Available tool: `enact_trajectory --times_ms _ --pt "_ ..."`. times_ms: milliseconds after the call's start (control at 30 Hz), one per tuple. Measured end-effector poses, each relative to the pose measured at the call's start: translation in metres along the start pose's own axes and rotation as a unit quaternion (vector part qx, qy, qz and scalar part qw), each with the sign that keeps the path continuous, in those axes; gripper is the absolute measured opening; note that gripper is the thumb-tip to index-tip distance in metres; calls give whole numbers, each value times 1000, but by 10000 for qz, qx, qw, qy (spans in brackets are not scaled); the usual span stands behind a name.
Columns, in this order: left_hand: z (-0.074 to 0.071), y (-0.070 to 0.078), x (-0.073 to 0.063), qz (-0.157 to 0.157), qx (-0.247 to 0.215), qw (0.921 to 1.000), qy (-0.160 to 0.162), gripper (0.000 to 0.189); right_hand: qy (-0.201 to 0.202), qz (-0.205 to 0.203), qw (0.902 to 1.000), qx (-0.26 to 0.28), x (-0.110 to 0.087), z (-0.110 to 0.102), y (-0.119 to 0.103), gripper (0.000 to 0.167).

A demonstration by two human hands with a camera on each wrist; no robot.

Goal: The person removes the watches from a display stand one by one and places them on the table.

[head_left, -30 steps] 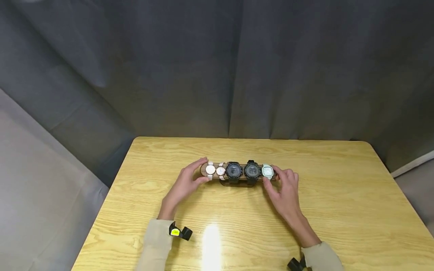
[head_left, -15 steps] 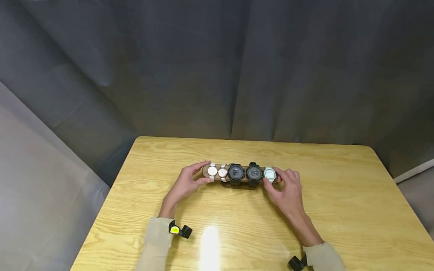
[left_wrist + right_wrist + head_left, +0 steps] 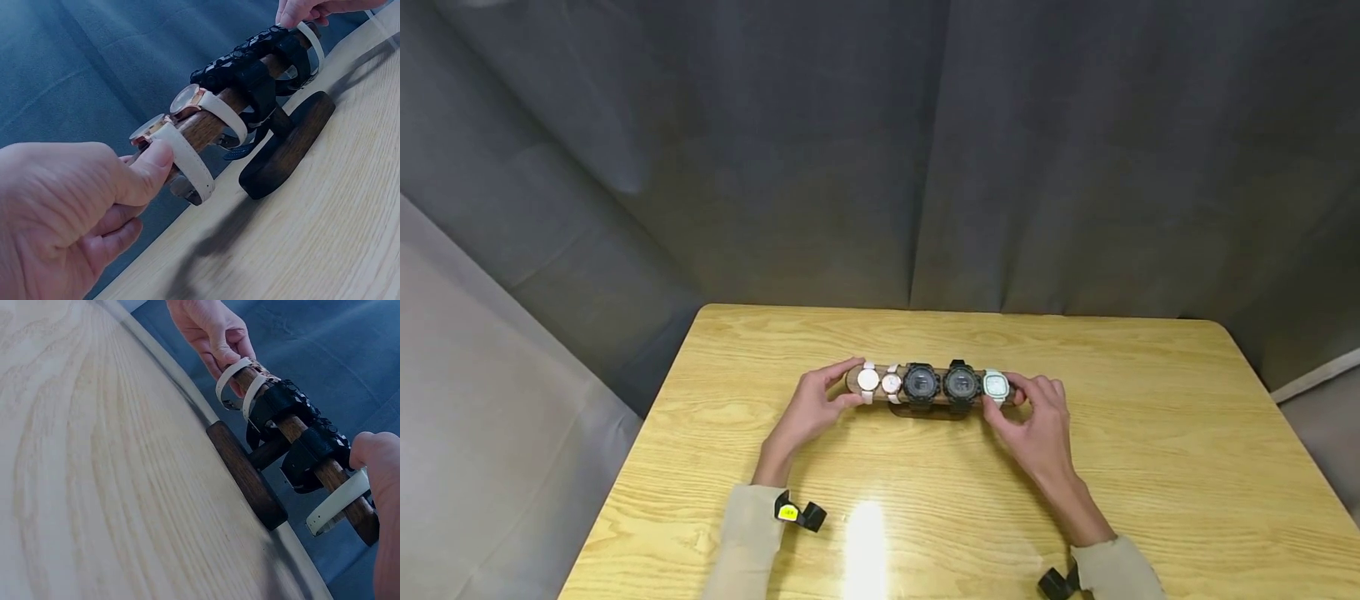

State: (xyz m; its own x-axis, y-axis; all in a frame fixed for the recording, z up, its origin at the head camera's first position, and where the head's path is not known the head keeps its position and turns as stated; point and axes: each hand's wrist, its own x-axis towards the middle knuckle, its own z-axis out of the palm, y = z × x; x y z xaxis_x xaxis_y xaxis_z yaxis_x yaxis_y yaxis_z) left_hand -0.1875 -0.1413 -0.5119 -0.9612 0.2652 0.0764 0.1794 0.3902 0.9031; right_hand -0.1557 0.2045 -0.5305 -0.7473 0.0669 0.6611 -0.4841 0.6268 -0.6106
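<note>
1. My left hand (image 3: pixel 811 407) pinches one end of the watch stand (image 3: pixel 292 429): the thumb lies on the near side and a finger reaches over the far side.
2. In the left wrist view, that thumb (image 3: pixel 150 167) touches the white strap of the outermost rose-gold watch (image 3: pixel 868 379).
3. My right hand (image 3: pixel 1039 427) pinches the opposite end, thumb near me beside the mint watch (image 3: pixel 996 386), a finger over the far edge; my other fingers there are bent.
4. The stand is between my hands, around the middle of the wooden table (image 3: pixel 1150 450), its bar (image 3: pixel 202 129) running from left to right before me, above a dark wooden base (image 3: pixel 245 477) on the tabletop.
5. Five watches sit around the bar. After the outermost one on my left comes a smaller white-strapped watch (image 3: pixel 891 383), then a black digital watch (image 3: pixel 921 382), a second black watch (image 3: pixel 962 383) and, by my right hand, the mint one with its squarish face.
6. I wear beige sleeves (image 3: pixel 747 529), with a small black camera (image 3: pixel 813 517) at each wrist.
7. Behind the table hangs a dark grey curtain (image 3: pixel 805 175); a paler grey cloth (image 3: pixel 497 433) slopes on my left.
</note>
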Motion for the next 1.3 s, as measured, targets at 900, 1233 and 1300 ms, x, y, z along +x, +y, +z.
enact_trajectory --times_ms 900,1233,1300 --pt "0 5 -7 99 282 9996 1 60 57 58 10000 -34 -6 -8 -14 39" --pt "1 3 -11 49 298 9995 1 61 81 102 9999 28 -9 -7 -11 38" --pt "1 3 -11 34 254 9997 -8 62 86 98 9999 48 -9 -7 -10 38"
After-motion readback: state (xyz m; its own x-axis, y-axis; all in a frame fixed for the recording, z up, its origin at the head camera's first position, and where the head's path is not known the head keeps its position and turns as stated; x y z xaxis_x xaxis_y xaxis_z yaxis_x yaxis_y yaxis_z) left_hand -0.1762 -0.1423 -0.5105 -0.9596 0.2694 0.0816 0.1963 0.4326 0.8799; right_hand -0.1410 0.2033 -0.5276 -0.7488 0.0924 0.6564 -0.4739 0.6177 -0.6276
